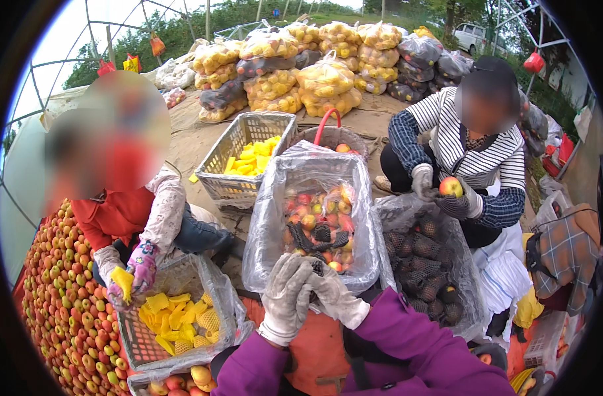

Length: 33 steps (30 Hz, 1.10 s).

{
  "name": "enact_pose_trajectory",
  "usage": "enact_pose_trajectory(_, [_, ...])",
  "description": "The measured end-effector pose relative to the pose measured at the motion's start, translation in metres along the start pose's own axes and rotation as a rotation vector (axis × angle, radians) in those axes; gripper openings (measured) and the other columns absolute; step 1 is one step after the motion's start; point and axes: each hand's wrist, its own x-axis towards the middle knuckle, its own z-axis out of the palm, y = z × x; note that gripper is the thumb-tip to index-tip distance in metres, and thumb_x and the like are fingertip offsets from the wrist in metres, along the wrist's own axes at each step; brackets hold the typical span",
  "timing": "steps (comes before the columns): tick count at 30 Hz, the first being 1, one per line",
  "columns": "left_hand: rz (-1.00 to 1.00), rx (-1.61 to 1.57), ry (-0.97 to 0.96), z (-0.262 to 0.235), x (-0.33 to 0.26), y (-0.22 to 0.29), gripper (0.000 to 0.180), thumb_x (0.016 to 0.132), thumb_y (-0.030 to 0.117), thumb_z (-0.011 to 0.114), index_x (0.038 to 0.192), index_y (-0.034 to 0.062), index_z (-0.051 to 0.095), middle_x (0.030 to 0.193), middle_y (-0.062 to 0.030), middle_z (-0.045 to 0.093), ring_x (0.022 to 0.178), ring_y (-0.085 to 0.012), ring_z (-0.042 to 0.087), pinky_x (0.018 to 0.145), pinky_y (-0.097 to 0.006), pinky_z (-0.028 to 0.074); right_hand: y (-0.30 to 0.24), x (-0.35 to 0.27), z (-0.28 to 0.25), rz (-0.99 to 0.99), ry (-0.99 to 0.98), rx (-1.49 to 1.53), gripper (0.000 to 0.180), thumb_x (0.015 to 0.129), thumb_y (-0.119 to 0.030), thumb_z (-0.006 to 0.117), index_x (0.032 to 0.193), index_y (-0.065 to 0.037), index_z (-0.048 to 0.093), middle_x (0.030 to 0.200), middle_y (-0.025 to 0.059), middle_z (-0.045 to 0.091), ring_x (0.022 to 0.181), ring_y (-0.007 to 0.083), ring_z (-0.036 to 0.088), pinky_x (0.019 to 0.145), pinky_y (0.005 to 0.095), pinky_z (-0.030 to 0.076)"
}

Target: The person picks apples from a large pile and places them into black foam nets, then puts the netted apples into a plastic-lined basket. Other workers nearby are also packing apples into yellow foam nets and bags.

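Note:
My left hand (pixel 288 294) and my right hand (pixel 336 295), both in whitish gloves, meet over the near rim of a plastic-lined crate (pixel 258 244). Their fingers are closed together round a bit of black foam net (pixel 318 268), mostly hidden by the gloves. Red and yellow apples (pixel 308 211) lie in that crate, with loose black foam nets (pixel 321 234) on top of them. To the right, a second lined crate (pixel 470 284) holds dark-netted apples (pixel 424 270).
A person at left holds a yellow foam net (pixel 122 282) above a crate (pixel 133 343) of yellow nets, beside heaped apples (pixel 70 303). Another at right holds an apple (pixel 451 187). Behind stand a crate (pixel 215 148), a red-handled basket (pixel 301 137) and stacked bags (pixel 328 76).

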Motion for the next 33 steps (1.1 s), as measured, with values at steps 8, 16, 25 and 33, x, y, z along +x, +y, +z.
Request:
enact_pose_trajectory(8, [-0.042, -0.142, -0.125, 0.034, -0.016, 0.014, 0.039, 0.092, 0.019, 0.058, 0.127, 0.0013, 0.054, 0.123, -0.0204, 0.059, 0.118, -0.0390, 0.055, 0.100, -0.046, 0.043, -0.039, -0.032, -0.062, -0.169, 0.241, -0.132, 0.021, 0.092, -0.016, 0.062, 0.110, -0.008, 0.059, 0.100, 0.0008, 0.062, 0.085, 0.0081, 0.061, 0.076, 0.0259, 0.053])
enact_pose_trajectory(16, [-0.117, -0.108, -0.336, 0.028, -0.015, 0.018, 0.034, 0.082, 0.005, 0.067, 0.115, 0.0027, 0.061, 0.109, -0.0146, 0.067, 0.098, -0.0324, 0.065, 0.084, -0.039, 0.052, -0.111, -0.164, -0.262, 0.491, 0.390, -1.798, 0.034, 0.075, -0.031, 0.074, 0.102, -0.011, 0.068, 0.108, 0.0196, 0.059, 0.101, 0.0360, 0.060, 0.089, 0.0422, 0.049])
enact_pose_trajectory(25, [-0.087, -0.059, -0.537, 0.039, -0.027, 0.011, 0.032, 0.079, 0.011, 0.072, 0.110, 0.0086, 0.065, 0.095, -0.0099, 0.069, 0.086, -0.0284, 0.066, 0.073, -0.037, 0.053, -0.080, -0.231, -0.329, 1.068, 0.377, -1.817, 0.062, 0.075, -0.041, 0.075, 0.126, -0.012, 0.058, 0.129, 0.0211, 0.052, 0.117, 0.0402, 0.053, 0.099, 0.0442, 0.044])
enact_pose_trajectory(33, [-0.115, 0.016, -0.710, 0.033, -0.042, 0.008, 0.033, 0.083, 0.024, 0.069, 0.113, 0.0130, 0.063, 0.098, -0.0054, 0.068, 0.083, -0.0231, 0.067, 0.071, -0.035, 0.053, -0.111, -0.039, -0.196, 0.217, 0.018, -1.804, 0.028, 0.085, -0.028, 0.064, 0.104, -0.008, 0.062, 0.097, 0.0140, 0.064, 0.094, 0.0316, 0.063, 0.083, 0.0412, 0.049])
